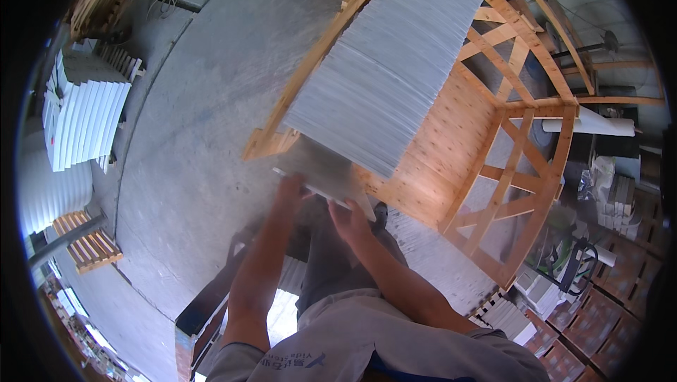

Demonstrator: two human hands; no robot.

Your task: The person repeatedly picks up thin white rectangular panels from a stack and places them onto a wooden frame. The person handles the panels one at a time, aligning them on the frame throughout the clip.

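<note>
With both hands I hold a flat grey slab (321,163), tilted, in front of my legs. My left hand (290,188) grips its near edge toward the left corner. My right hand (347,218) is closed on the same edge, farther right. The slab's near edge looks pale, and its surface is smeared by motion. Just beyond it is an open wooden crate (451,223), with a long row of thin whitish-grey slabs (388,65) packed on edge along its left part. Whether the held slab touches the crate cannot be made out.
Stacked white slabs (84,118) stand at the left, near a small wooden pallet (86,241). The crate's cross-braced side (522,170) rises at the right. Behind it lie a white roll (599,125) and a black-handled tool (575,266). A dark-edged stand (201,318) is beside my left arm.
</note>
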